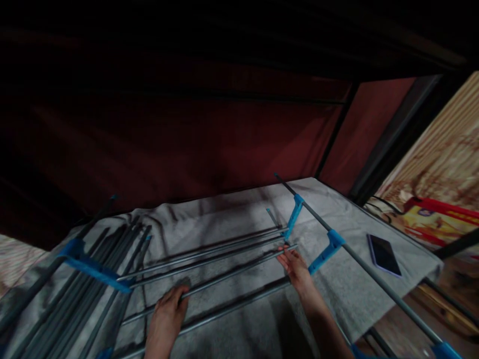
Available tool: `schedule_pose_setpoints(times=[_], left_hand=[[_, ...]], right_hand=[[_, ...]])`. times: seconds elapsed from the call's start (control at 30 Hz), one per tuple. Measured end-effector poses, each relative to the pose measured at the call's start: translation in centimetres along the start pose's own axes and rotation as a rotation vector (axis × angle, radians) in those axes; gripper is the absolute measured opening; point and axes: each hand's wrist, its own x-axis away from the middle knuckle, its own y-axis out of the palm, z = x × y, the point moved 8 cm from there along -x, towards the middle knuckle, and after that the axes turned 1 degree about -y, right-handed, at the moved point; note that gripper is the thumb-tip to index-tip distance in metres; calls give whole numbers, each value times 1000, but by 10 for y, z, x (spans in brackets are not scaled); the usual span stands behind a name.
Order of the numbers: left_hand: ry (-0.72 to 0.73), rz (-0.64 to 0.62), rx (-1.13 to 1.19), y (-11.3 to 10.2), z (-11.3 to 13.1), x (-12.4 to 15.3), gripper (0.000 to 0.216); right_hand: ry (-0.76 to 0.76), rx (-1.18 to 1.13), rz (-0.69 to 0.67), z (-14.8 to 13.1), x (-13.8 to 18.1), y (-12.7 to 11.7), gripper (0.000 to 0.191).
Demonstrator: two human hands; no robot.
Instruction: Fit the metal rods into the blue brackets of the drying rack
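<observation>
A thin grey metal tube (232, 273) lies slantwise across the middle, and both my hands are on it. My left hand (167, 315) is closed around its left part. Near its right end, my right hand (294, 265) pinches it between thumb and fingers. Beyond it, two parallel rods (209, 253) run between a blue plastic bracket (92, 268) on the left and another blue bracket (294, 215) on the right. A thicker tube (239, 302) crosses nearer to me. Just right of my right hand, a further blue bracket (329, 248) sits on a long side pole (389, 291).
Loose grey tubes (90, 284) lie bundled at the left. A phone (384, 254) rests on the grey cloth (359, 294) at the right. Dark frame posts (400, 134) and a dark red panel (224, 144) stand behind. A red and yellow package (434, 219) is beyond the right edge.
</observation>
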Motion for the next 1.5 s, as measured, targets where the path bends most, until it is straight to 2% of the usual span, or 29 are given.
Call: schedule_pose_setpoints(times=[0.3,0.53,0.87,1.03,1.23,1.5], left_hand=[[-7,-12,11,-4,7,0,22],[-23,-41,-28,0,5,0,23],[-42,-57,-26,-5,11,1,26],[-58,-108,-30,-1,12,2,25],[-79,-101,-104,2,13,5,26],[-84,-140,-164,0,28,6,34]], right_hand=[[-12,34,73,4,-4,-1,53],[-6,46,42,4,-1,-1,48],[-15,60,64,2,-2,0,50],[-20,46,37,1,-1,1,47],[-7,57,32,4,-2,-5,48],[28,69,53,4,-6,-8,49]])
